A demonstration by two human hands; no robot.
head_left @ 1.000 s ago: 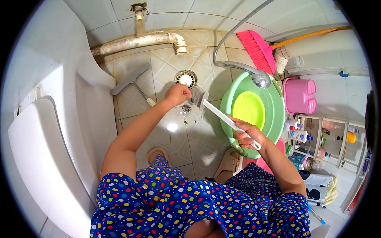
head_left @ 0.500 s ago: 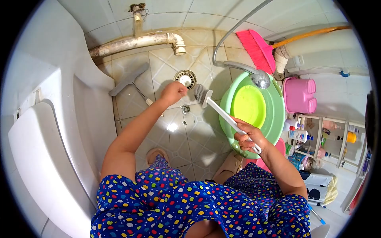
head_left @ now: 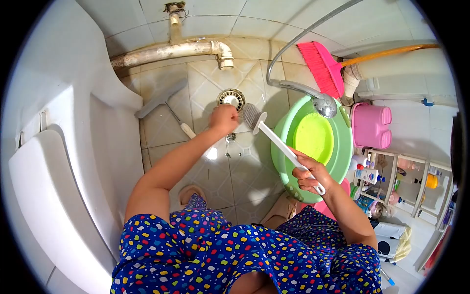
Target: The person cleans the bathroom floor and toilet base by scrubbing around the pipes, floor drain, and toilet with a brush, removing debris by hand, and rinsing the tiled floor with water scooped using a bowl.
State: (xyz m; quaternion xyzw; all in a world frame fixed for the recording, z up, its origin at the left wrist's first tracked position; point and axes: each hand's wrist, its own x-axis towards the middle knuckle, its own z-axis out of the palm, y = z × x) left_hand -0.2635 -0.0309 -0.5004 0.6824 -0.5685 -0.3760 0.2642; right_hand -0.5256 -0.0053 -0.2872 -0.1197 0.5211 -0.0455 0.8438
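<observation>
My right hand [head_left: 312, 173] is wrapped round the white handle of a toilet brush [head_left: 286, 149], which slants up and left across the floor. The brush's grey bristle head [head_left: 252, 116] is raised near the round floor drain [head_left: 231, 99]. Just left of the bristles is my left hand [head_left: 224, 120], its fingers closed in a pinch and slightly blurred; whatever they hold, if anything, is hidden. A small dark clump of dirt [head_left: 230, 136] lies on the wet tiles below that hand.
A green basin [head_left: 342, 161] holds a yellow-green bowl [head_left: 313, 139], with a shower head [head_left: 324, 105] over its rim. Behind it are a pink broom [head_left: 327, 71] and a pink bucket [head_left: 371, 125]. A squeegee [head_left: 161, 100] lies left, beside the white toilet [head_left: 115, 117]. A bottle rack [head_left: 416, 188] stands right.
My left hand has moved a little right and down, closer to the bristle head. My right hand keeps its hold on the toilet brush. The whole view has shifted slightly.
</observation>
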